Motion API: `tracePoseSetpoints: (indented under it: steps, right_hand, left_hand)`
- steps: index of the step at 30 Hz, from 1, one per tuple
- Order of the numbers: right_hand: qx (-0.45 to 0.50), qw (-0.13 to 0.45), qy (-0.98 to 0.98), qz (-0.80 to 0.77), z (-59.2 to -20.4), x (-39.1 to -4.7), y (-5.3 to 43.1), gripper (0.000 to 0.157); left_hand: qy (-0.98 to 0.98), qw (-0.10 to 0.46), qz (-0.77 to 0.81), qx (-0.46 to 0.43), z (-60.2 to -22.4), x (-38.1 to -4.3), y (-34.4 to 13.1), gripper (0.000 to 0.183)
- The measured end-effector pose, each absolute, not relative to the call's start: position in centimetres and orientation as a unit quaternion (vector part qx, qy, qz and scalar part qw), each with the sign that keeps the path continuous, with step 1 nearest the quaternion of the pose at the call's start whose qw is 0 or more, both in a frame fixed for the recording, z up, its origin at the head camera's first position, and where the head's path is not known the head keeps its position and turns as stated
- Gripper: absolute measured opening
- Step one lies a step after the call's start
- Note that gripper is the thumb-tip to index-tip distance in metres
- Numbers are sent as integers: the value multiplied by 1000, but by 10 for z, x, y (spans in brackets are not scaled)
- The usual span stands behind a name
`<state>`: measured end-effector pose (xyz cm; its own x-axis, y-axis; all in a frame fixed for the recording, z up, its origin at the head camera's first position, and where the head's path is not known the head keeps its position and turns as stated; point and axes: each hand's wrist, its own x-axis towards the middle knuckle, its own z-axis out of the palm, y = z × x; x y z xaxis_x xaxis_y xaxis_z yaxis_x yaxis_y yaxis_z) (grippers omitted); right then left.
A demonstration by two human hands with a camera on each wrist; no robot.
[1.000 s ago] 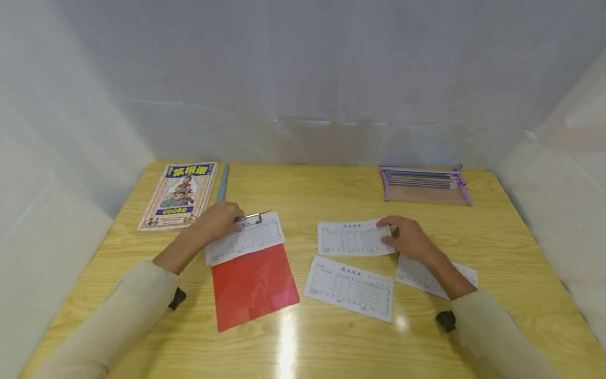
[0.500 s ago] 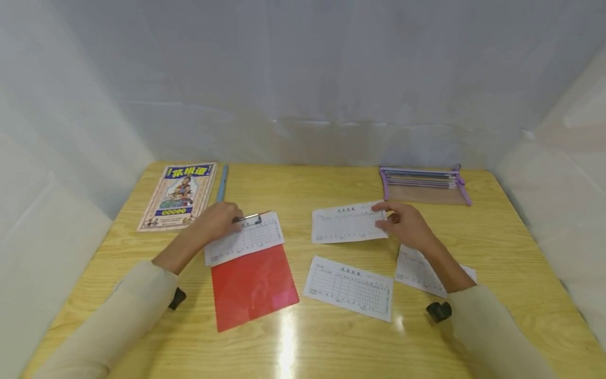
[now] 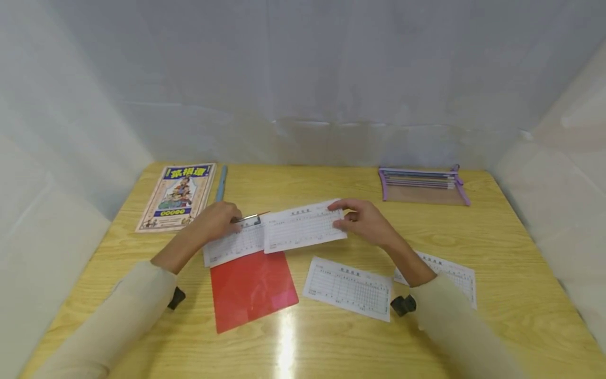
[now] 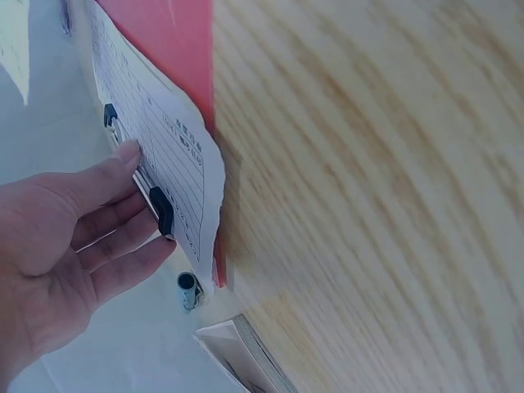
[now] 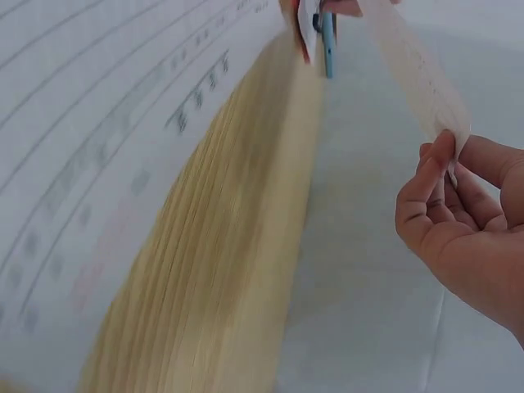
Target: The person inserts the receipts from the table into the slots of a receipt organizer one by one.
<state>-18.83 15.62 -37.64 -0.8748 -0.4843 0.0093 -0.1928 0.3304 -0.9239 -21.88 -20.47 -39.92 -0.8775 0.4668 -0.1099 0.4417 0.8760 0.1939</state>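
Observation:
With my left hand (image 3: 219, 221) I hold the metal clip (image 3: 248, 219) at the top of a red clipboard (image 3: 255, 292). In the left wrist view, the thumb (image 4: 125, 155) lies over the clip and the fingers are beyond it. Printed paper slips (image 3: 231, 246) lie across the board's upper part, under the clip. My right hand (image 3: 366, 223) pinches another printed slip (image 3: 303, 227) by its right end. This slip is raised, and its left end overlaps the clipped papers in the head view. The right wrist view shows it nearly edge-on between thumb and fingers.
Two more printed slips, a near one (image 3: 347, 289) and a right one (image 3: 454, 276) partly behind my right forearm, lie on the wooden table (image 3: 341, 347). An illustrated booklet (image 3: 177, 197) and a blue pen (image 3: 221, 183) are back left. A purple-edged mesh pencil pouch (image 3: 423, 187) lies back right.
My right hand has lifted the slip off the table and carried it left to the clipboard's upper right corner. The left hand has stayed on the clip.

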Motion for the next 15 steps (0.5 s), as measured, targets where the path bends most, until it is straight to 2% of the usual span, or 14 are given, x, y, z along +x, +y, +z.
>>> tracePoseSetpoints:
  steps: [4, 11, 15]
  right_hand:
    - [-222, 155, 802, -532, -380, -192, 128, 34]
    - [-221, 221, 803, -507, -391, -196, 79, 33]
    - [-224, 234, 809, -490, -400, -199, 58, 32]
  left_hand:
    - [963, 75, 89, 243, -399, -220, -206, 10]
    - [965, 99, 88, 224, -397, -221, -205, 17]
    - [965, 101, 88, 224, -397, -221, -205, 17]
